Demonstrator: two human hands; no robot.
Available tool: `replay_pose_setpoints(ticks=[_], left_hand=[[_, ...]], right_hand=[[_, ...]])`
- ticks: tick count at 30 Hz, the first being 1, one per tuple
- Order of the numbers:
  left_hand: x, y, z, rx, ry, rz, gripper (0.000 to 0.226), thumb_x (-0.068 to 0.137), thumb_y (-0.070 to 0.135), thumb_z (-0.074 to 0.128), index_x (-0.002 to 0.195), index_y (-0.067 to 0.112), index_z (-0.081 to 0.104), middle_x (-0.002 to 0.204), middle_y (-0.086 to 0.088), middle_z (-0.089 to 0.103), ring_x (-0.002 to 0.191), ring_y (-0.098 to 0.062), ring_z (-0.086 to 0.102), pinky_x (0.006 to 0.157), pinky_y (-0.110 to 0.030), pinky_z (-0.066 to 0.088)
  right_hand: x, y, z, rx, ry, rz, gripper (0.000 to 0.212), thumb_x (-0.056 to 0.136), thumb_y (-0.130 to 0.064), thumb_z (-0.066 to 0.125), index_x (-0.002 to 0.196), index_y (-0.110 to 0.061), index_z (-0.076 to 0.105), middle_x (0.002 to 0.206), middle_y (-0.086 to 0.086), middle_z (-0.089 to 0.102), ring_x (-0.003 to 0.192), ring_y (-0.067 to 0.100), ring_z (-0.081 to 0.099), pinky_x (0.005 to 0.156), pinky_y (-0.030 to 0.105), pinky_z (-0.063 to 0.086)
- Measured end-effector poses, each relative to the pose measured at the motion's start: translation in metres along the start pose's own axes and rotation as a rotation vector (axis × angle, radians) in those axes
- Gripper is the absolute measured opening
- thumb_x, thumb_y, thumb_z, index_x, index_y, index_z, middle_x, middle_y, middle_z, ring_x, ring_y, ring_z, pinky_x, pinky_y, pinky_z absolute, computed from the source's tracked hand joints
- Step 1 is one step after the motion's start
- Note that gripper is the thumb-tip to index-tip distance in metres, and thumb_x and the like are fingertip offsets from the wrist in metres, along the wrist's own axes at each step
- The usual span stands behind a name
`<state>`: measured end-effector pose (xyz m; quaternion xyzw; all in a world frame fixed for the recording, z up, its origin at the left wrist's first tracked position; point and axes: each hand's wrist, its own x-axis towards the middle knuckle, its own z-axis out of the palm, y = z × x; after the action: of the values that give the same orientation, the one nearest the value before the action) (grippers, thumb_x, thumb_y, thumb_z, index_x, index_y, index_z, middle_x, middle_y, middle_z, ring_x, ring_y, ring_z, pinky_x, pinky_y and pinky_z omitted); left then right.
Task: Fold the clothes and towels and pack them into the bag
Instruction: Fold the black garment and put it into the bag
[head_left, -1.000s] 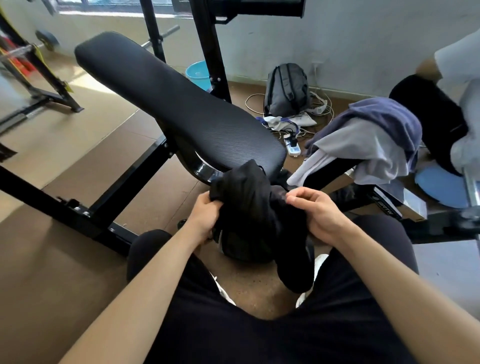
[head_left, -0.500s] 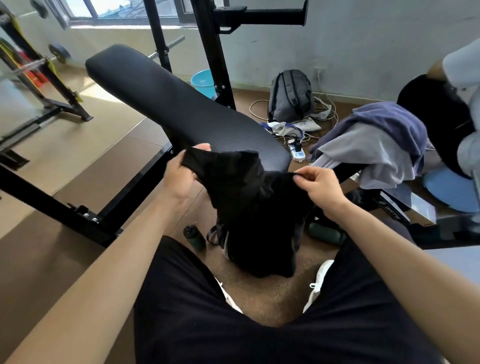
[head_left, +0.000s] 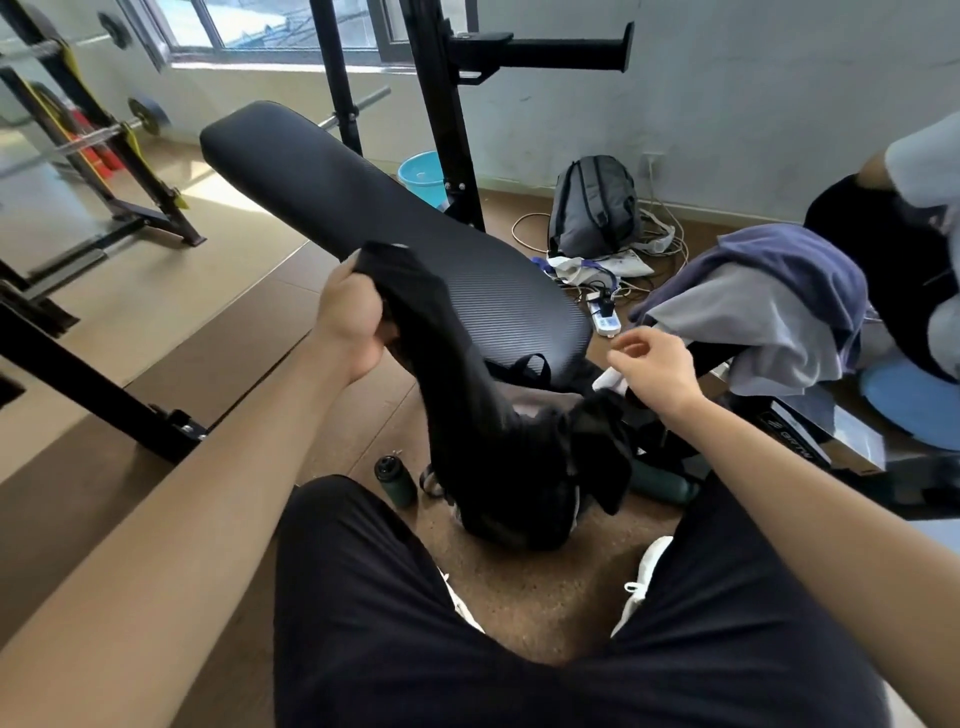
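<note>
My left hand (head_left: 350, 325) is shut on one end of a black garment (head_left: 467, 395) and holds it up over the padded bench (head_left: 363, 228). The cloth hangs down to the right into a dark heap on the floor between my knees; whether a bag lies under it I cannot tell. My right hand (head_left: 652, 364) hovers to the right of the garment with its fingers loosely apart and nothing in them. A pile of grey and blue-purple clothes (head_left: 763, 306) is draped over a bar at the right.
A grey backpack (head_left: 592, 208) leans on the far wall among cables and a power strip (head_left: 605, 322). A dark bottle (head_left: 397, 480) stands on the floor beside the heap, a green one (head_left: 660, 483) lies right. A blue bucket (head_left: 421, 174) and rack uprights stand behind the bench.
My right hand has let go of the black garment and pulled away to the right. My left hand has lifted its end higher, so the cloth now hangs from one hand.
</note>
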<state>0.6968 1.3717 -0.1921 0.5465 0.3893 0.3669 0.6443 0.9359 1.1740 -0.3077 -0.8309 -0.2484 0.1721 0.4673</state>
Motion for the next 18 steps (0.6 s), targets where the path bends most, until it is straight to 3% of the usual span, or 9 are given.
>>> replay_pose_setpoints(ticks=[3, 6, 8, 10, 13, 15, 18], left_hand=[[-0.018, 0.012, 0.033, -0.027, -0.215, 0.056, 0.034, 0.107, 0.011, 0.037, 0.113, 0.017, 0.070, 0.107, -0.007, 0.071, 0.105, -0.024, 0.067, 0.079, -0.037, 0.061], [-0.029, 0.022, 0.057, -0.092, -0.333, 0.083, 0.037, 0.107, 0.006, 0.034, 0.119, 0.015, 0.068, 0.112, -0.011, 0.069, 0.103, -0.024, 0.067, 0.083, -0.038, 0.060], [-0.033, 0.026, 0.066, -0.123, -0.450, 0.114, 0.043, 0.105, -0.001, 0.030, 0.120, 0.016, 0.067, 0.118, -0.013, 0.065, 0.108, -0.025, 0.063, 0.087, -0.034, 0.058], [-0.034, 0.027, 0.069, -0.030, -0.537, 0.197, 0.049, 0.102, -0.004, 0.027, 0.120, 0.018, 0.067, 0.127, -0.009, 0.063, 0.119, -0.020, 0.059, 0.097, -0.029, 0.054], [-0.028, 0.024, 0.067, 0.233, -0.409, 0.354, 0.044, 0.103, -0.001, 0.028, 0.110, 0.017, 0.068, 0.119, -0.003, 0.067, 0.115, -0.011, 0.060, 0.100, -0.022, 0.050], [-0.023, 0.021, 0.061, 0.175, -0.279, 0.277, 0.036, 0.107, 0.008, 0.031, 0.102, 0.017, 0.065, 0.109, -0.003, 0.069, 0.108, -0.015, 0.063, 0.100, -0.029, 0.051], [-0.020, 0.018, 0.053, -0.241, -0.287, -0.022, 0.026, 0.109, 0.022, 0.036, 0.093, 0.017, 0.056, 0.091, -0.008, 0.073, 0.086, -0.025, 0.070, 0.086, -0.039, 0.060]], right_hand=[[-0.017, -0.049, 0.006, 0.363, -0.374, -0.083, 0.013, 0.090, -0.020, 0.073, 0.103, -0.019, 0.073, 0.097, 0.009, 0.072, 0.085, 0.015, 0.067, 0.078, 0.030, 0.052], [-0.030, -0.086, 0.012, 0.459, -0.709, -0.160, 0.048, 0.084, -0.030, 0.076, 0.130, -0.025, 0.063, 0.127, 0.006, 0.069, 0.116, 0.019, 0.067, 0.096, 0.041, 0.053], [-0.035, -0.101, 0.019, 0.472, -0.677, -0.208, 0.048, 0.083, -0.030, 0.078, 0.128, -0.021, 0.063, 0.123, 0.010, 0.070, 0.114, 0.022, 0.069, 0.092, 0.040, 0.057], [-0.036, -0.114, 0.024, 0.538, -0.549, -0.226, 0.026, 0.092, -0.015, 0.071, 0.117, -0.012, 0.067, 0.108, 0.012, 0.073, 0.094, 0.017, 0.073, 0.079, 0.029, 0.059], [-0.027, -0.119, 0.018, 0.554, -0.560, -0.187, 0.018, 0.101, -0.009, 0.057, 0.112, -0.013, 0.071, 0.101, 0.006, 0.072, 0.084, 0.014, 0.069, 0.077, 0.029, 0.055], [-0.021, -0.114, 0.013, 0.514, -0.609, -0.183, 0.017, 0.102, -0.013, 0.057, 0.108, -0.014, 0.072, 0.102, 0.007, 0.070, 0.087, 0.016, 0.067, 0.080, 0.031, 0.053], [-0.022, -0.104, 0.008, 0.438, -0.719, -0.210, 0.014, 0.100, -0.016, 0.062, 0.109, -0.011, 0.071, 0.099, 0.010, 0.066, 0.089, 0.021, 0.061, 0.079, 0.034, 0.052]])
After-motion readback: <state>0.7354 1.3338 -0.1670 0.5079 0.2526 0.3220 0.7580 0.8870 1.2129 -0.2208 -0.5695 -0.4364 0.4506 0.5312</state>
